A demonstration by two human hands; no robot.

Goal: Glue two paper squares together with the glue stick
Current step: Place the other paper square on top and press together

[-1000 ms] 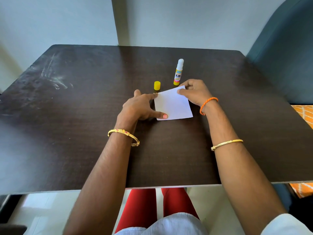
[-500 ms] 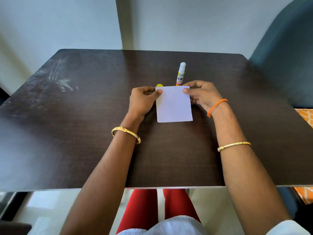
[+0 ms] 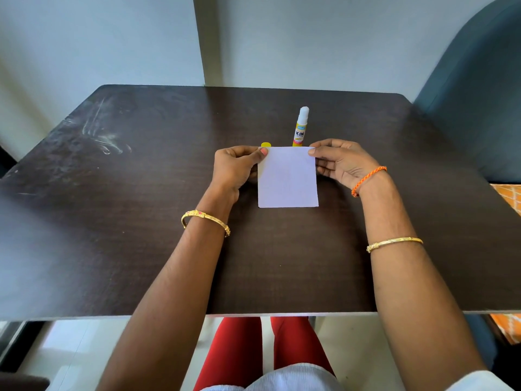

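Presently, paper: white square held facing the camera over the table; whether one sheet or two cannot be told.
Left hand: thumb and curled fingers pinch its top left corner.
Right hand: pinches its top right corner.
Glue stick: upright, uncapped, behind the paper.
Cap: yellow, mostly hidden.
Change: paper barely moved in the last half second; a second ago it was tilted.
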